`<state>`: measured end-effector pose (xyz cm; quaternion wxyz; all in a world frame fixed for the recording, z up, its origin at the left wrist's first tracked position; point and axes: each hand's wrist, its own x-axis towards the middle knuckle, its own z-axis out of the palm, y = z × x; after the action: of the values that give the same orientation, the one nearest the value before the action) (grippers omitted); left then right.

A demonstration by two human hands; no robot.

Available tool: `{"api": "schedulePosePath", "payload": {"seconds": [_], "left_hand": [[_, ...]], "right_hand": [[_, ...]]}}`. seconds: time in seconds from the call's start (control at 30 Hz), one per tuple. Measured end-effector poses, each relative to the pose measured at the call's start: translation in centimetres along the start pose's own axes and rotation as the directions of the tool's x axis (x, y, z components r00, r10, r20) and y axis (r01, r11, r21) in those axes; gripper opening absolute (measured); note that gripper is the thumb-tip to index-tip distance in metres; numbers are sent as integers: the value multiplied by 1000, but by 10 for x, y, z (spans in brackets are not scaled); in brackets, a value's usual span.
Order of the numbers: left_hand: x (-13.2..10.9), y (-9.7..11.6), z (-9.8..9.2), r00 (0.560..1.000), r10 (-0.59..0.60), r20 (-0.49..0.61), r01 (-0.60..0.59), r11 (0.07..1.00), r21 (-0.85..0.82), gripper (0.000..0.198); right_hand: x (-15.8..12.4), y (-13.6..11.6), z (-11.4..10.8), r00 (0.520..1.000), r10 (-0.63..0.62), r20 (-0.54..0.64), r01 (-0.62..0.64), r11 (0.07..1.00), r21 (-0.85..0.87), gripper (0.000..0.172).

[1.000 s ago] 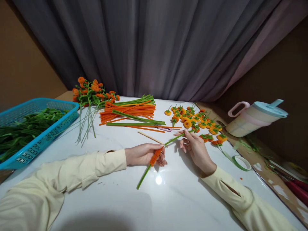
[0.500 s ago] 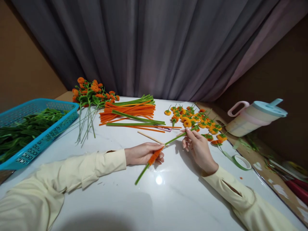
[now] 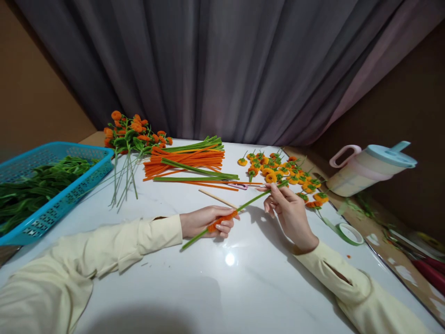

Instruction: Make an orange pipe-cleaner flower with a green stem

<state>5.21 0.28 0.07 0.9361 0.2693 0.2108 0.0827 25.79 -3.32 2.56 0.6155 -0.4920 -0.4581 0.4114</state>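
Note:
My left hand (image 3: 205, 221) rests on the white table (image 3: 222, 287), fingers closed around a green pipe cleaner (image 3: 248, 202) at its orange-wrapped coil (image 3: 222, 219). The green stem runs from lower left near the table up to the right. My right hand (image 3: 287, 208) pinches the stem's far end between thumb and fingers, just in front of several small orange flower heads (image 3: 278, 172). A thin wooden stick (image 3: 217, 198) lies on the table just behind my left hand.
A pile of orange and green pipe cleaners (image 3: 189, 162) lies behind, with finished orange flowers (image 3: 134, 132) to its left. A blue basket (image 3: 52, 185) of green leaves stands far left. A pink-and-blue jug (image 3: 371, 168) and green tape roll (image 3: 349, 234) sit right.
The stem has tilted flatter: its lower end swung left and up, its far end rose with my right hand. My left hand rolled the orange coil slightly.

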Motion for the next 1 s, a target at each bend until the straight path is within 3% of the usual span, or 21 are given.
{"api": "schedulePosePath", "payload": {"seconds": [0.13, 0.2, 0.23, 0.27, 0.33, 0.43, 0.5, 0.53, 0.6, 0.67, 0.77, 0.9, 1.0], "left_hand": [[0, -2, 0, 999, 34, -22, -34, 999, 12, 17], [0, -2, 1, 997, 60, -39, -60, 998, -6, 17], [0, -2, 2, 995, 80, -52, -81, 997, -12, 18], [0, -1, 2, 992, 106, -68, -107, 994, -11, 19], [0, 1, 5, 976, 181, -122, -180, 983, 25, 21], [-2, 8, 7, 914, 307, -265, -282, 950, 131, 29], [-5, 14, 6, 882, 328, -338, -273, 941, 200, 31], [-7, 17, 5, 887, 303, -348, -235, 945, 225, 30], [-11, 24, 4, 920, 208, -333, -121, 958, 261, 29], [-13, 29, 2, 945, 109, -308, -15, 956, 292, 32], [-17, 34, 2, 953, 106, -283, 18, 915, 404, 31], [-23, 35, 7, 959, 220, -177, -76, 804, 590, 23], [-27, 34, 11, 977, 205, -63, -116, 753, 648, 27]], "right_hand": [[-4, 1, -4, 980, -197, 4, 195, 970, -146, 16], [-8, -4, -5, 934, -335, 128, 357, 902, -244, 13], [-10, -8, -4, 886, -402, 232, 456, 847, -272, 14], [-12, -12, -3, 816, -458, 352, 558, 782, -277, 15], [-16, -20, 4, 623, -514, 590, 738, 636, -225, 18], [-18, -25, 21, 337, -442, 831, 890, 436, -130, 22], [-18, -23, 34, 214, -328, 920, 935, 341, -96, 26], [-17, -21, 40, 178, -266, 947, 947, 308, -91, 28], [-15, -19, 50, 148, -162, 976, 959, 263, -101, 32], [-12, -19, 55, 156, -90, 984, 961, 244, -130, 35], [-8, -27, 55, 184, -5, 983, 944, 279, -175, 37], [-1, -44, 48, 154, 61, 986, 867, 470, -164, 35], [2, -53, 43, 113, 83, 990, 783, 606, -140, 30]]}}
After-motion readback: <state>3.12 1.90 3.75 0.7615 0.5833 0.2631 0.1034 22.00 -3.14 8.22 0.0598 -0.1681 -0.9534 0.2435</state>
